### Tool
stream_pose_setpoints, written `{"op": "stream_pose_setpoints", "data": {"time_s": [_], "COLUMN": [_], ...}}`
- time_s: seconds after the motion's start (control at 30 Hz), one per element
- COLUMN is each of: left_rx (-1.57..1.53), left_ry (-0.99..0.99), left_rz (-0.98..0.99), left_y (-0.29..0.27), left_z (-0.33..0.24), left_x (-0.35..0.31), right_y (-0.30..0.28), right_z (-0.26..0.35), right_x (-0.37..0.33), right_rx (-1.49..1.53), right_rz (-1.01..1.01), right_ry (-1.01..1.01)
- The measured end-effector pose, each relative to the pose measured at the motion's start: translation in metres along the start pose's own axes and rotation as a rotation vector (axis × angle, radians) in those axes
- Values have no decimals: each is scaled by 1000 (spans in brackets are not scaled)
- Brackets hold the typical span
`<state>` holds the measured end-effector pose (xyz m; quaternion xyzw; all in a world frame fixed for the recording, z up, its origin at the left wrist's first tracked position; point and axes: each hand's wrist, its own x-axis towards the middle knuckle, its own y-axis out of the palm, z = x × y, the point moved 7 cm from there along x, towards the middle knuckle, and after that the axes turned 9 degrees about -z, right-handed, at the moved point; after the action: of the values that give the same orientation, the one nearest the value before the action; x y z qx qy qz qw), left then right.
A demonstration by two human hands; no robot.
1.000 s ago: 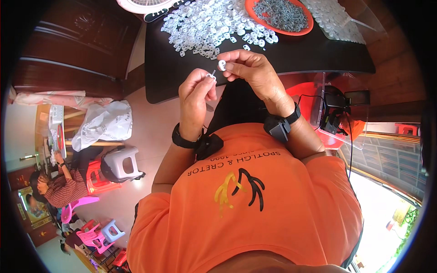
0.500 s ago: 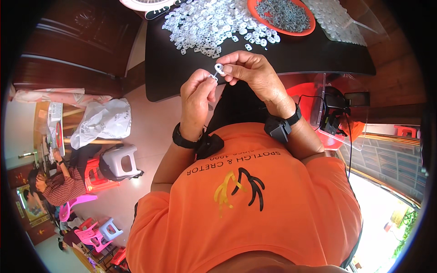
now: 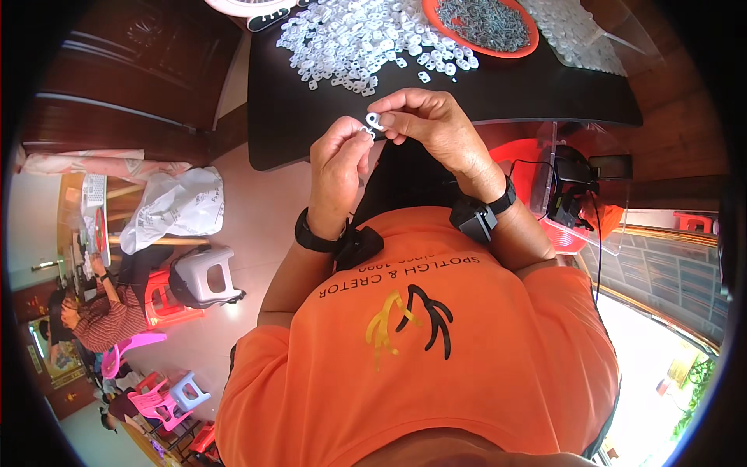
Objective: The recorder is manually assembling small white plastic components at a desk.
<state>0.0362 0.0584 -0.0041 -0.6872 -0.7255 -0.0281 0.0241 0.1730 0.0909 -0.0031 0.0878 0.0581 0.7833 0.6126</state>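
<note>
Above the near edge of the dark table (image 3: 311, 128), my two hands meet fingertip to fingertip. My right hand (image 3: 428, 128) pinches a small white plastic piece with a round hole (image 3: 374, 120) between thumb and index finger. Against it, my left hand (image 3: 340, 159) grips another small white plastic piece (image 3: 367, 132), mostly covered by the fingertips. The two pieces touch or nearly touch; whether they are joined I cannot tell. Beyond my hands lies a heap of similar white plastic pieces (image 3: 350, 39), with a few scattered at its near side.
An orange plate (image 3: 531, 48) of grey metal screws or nails stands behind my right hand, beside a clear bag of whitish pieces (image 3: 572, 35). Right of me are a red basin (image 3: 517, 152) and black devices on a clear stand. Another person (image 3: 109, 319) sits far left near stools.
My left fingertips have come slightly closer to the piece in my right hand, so the gap between the two white pieces has narrowed. Both hands keep their pinch.
</note>
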Motion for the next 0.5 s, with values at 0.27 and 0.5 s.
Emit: {"op": "stream_pose_setpoints", "data": {"time_s": [0.27,0.5], "left_rx": [-26,-108], "left_ry": [-3,-39], "left_rz": [19,-15], "left_y": [3,4], "left_z": [-2,-1], "left_x": [-2,-3], "right_y": [6,14], "right_z": [0,-1], "right_x": [-3,-10], "right_rx": [-30,69], "right_rz": [44,40], "right_ry": [-30,-103]}}
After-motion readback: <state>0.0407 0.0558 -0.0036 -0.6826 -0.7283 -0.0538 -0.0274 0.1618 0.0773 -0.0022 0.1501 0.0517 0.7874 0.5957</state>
